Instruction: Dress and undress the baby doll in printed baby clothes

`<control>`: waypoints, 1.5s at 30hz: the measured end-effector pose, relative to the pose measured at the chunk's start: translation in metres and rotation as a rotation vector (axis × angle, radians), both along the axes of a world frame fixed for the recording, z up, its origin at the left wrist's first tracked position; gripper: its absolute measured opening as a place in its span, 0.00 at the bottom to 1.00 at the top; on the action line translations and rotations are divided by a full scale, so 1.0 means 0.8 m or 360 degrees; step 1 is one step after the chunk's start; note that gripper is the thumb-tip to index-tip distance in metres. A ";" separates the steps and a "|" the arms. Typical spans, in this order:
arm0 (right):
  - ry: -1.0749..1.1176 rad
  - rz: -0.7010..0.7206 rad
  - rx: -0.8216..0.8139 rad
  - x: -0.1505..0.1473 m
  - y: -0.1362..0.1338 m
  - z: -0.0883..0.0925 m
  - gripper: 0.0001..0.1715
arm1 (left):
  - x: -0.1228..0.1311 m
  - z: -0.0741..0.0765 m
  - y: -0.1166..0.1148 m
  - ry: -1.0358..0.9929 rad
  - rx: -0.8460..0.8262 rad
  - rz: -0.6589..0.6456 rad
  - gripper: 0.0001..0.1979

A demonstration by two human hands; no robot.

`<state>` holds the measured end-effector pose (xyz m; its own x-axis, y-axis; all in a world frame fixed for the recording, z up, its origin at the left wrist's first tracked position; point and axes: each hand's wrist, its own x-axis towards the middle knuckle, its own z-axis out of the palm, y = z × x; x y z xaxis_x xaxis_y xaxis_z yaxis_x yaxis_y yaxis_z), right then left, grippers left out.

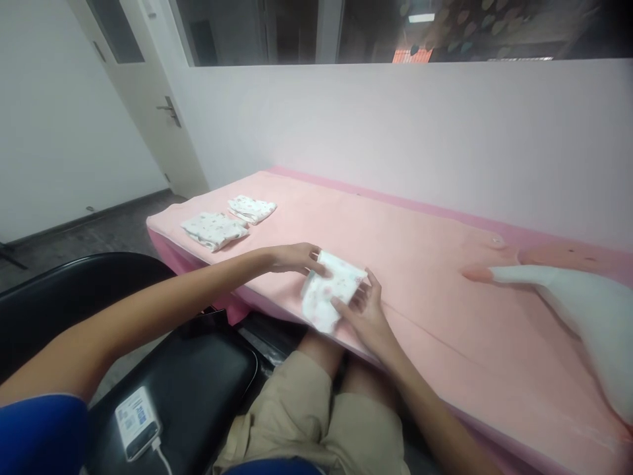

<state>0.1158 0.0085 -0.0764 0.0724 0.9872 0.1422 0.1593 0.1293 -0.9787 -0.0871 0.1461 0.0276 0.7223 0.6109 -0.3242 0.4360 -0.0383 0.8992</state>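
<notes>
Folded cloth (332, 294) looks white, with scattered pale pink spots.

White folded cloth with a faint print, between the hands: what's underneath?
The pale pink tabletop covering shows around the folded cloth. The left hand and right hand each have a thumb on top; their other fingers are partly hidden. Whatever the cloth covers directly cannot be seen.

A dark window (291, 33) tops the white wall (346, 125), with 1 door (143, 99) at left and dark grey floor (99, 234) below.
</notes>
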 end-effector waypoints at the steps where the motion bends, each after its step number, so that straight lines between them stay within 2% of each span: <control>1: 0.0219 0.0115 -0.0127 -0.001 0.001 0.006 0.60 | -0.002 0.008 -0.005 -0.0104 -0.0066 -0.0018 0.29; 4: 0.0539 0.0427 -0.0435 -0.010 0.000 0.028 0.41 | -0.008 0.023 -0.015 -0.0309 -0.0181 0.0014 0.26; 5: 0.0554 0.0480 -0.0464 -0.014 0.000 0.035 0.35 | -0.011 0.024 -0.017 -0.0334 -0.0182 0.0055 0.25; 7: 0.0532 0.0475 -0.0425 -0.022 0.000 0.045 0.31 | -0.020 0.022 -0.019 -0.0321 -0.0137 0.0155 0.26; 9: 0.0471 0.0412 -0.0383 -0.027 0.003 0.051 0.32 | -0.033 0.018 -0.018 -0.0257 -0.0094 0.0245 0.28; 11: 0.0397 0.0357 -0.0413 -0.026 0.009 0.055 0.33 | -0.049 0.015 -0.015 -0.0200 -0.0100 0.0252 0.31; 13: 0.0326 0.0394 -0.0478 -0.021 0.018 0.059 0.33 | -0.066 0.016 -0.008 -0.0140 -0.0174 0.0101 0.32; 16: 0.0268 0.0621 -0.0547 -0.016 0.035 0.067 0.30 | -0.085 0.018 0.006 -0.0019 -0.0321 -0.0245 0.29; 18: 0.0253 0.0744 -0.0573 -0.019 0.047 0.073 0.28 | -0.092 0.015 0.014 0.0003 -0.0400 -0.0363 0.26; 20: 0.0287 0.0741 -0.0574 -0.028 0.060 0.077 0.28 | -0.094 0.009 0.020 -0.0047 -0.0434 -0.0343 0.26; 25: 0.0508 0.0534 -0.0567 -0.062 0.083 0.071 0.34 | -0.102 -0.006 0.041 -0.0146 -0.0391 -0.0164 0.31; 30: 0.0583 0.0463 -0.0571 -0.083 0.116 0.060 0.32 | -0.127 0.007 0.079 0.0026 -0.0355 -0.0077 0.28; 34: 0.0532 0.0408 -0.0554 -0.099 0.173 0.058 0.29 | -0.151 0.029 0.124 0.0190 -0.0266 0.0027 0.27; 39: 0.0441 0.0312 -0.0490 -0.133 0.281 0.065 0.24 | -0.185 0.055 0.204 0.0268 -0.0089 0.0216 0.24; 42: 0.0401 0.0233 -0.0466 -0.164 0.352 0.070 0.19 | -0.205 0.064 0.254 0.0337 0.0038 0.0452 0.22; 45: 0.0328 0.0188 -0.0467 -0.199 0.423 0.076 0.15 | -0.230 0.066 0.302 0.0367 0.0153 0.0772 0.26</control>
